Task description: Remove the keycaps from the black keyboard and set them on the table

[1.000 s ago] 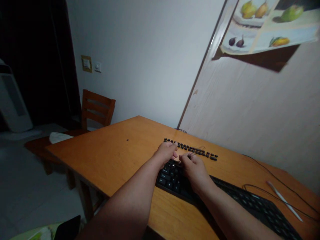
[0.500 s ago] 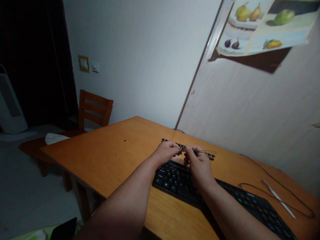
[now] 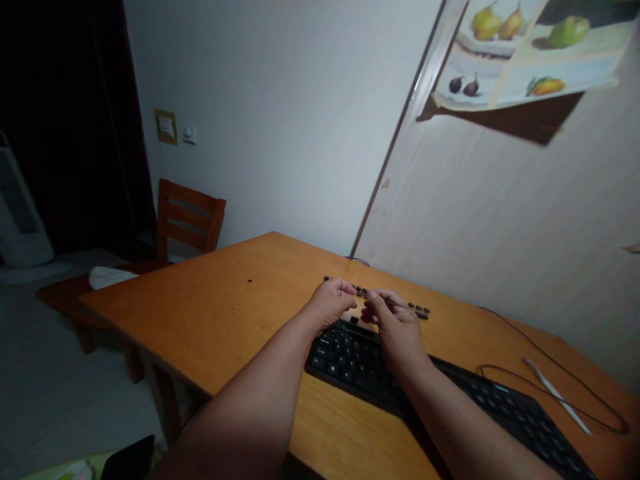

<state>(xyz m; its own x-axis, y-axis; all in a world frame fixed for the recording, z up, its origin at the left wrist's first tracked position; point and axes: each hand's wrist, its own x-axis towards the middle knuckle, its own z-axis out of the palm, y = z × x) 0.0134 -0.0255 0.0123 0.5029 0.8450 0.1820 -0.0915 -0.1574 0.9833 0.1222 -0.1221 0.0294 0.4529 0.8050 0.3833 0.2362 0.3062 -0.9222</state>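
Observation:
A long black keyboard (image 3: pixel 345 360) lies slantwise on the wooden table. My left hand (image 3: pixel 333 305) is over its far left edge, thumb and index finger slightly apart with nothing visible between them. Just below those fingertips is a single black keycap (image 3: pixel 354 320); whether it rests on something or is falling, I cannot tell. My right hand (image 3: pixel 399 325) is closed around a thin dark stick-like tool (image 3: pixel 393 303), mostly hidden by the fingers. Behind both hands, several loose black keycaps (image 3: pixel 419 309) are laid out in rows on the table.
A small dark piece (image 3: pixel 250 281) lies alone on the left of the wooden table (image 3: pixel 200 313). To the right are a white pen-like stick (image 3: pixel 557 397) and a looping black cable (image 3: pixel 595 413). A wooden chair (image 3: pixel 190 213) stands beyond the left edge; a wall closes off the far side.
The black keycap that was at my left fingertips is now lower, apart from them. The thin strands sticking out right of my right hand no longer show.

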